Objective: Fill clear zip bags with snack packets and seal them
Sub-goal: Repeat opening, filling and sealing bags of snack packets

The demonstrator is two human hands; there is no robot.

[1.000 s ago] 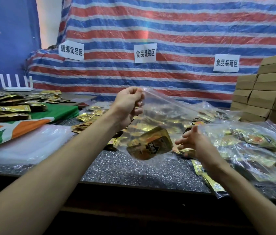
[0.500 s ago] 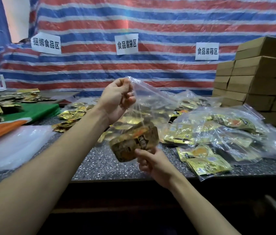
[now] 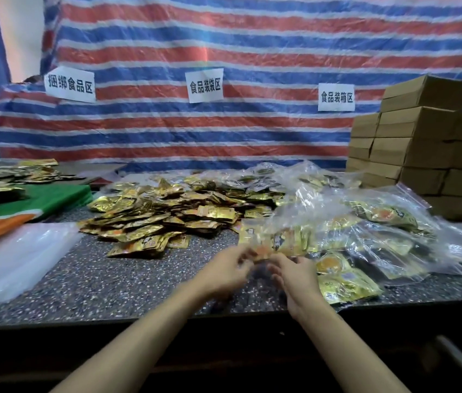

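A clear zip bag (image 3: pixel 278 236) with gold snack packets inside lies flat on the speckled counter (image 3: pixel 128 282), beside the filled bags. My left hand (image 3: pixel 224 272) and my right hand (image 3: pixel 292 275) both pinch its near edge, a short gap between them. Both hands are motion-blurred. A large heap of loose gold snack packets (image 3: pixel 167 214) lies behind and to the left of my hands.
Filled clear bags (image 3: pixel 380 231) pile up at the right. Stacked cardboard boxes (image 3: pixel 428 143) stand at the back right. A stack of empty clear bags (image 3: pixel 11 259) lies at the left, next to a green and orange cloth (image 3: pixel 40 202) with more packets. A striped tarp hangs behind.
The bag was held up in the air by my left hand with my right hand under it; now it is down on the counter and both hands are at its near edge.
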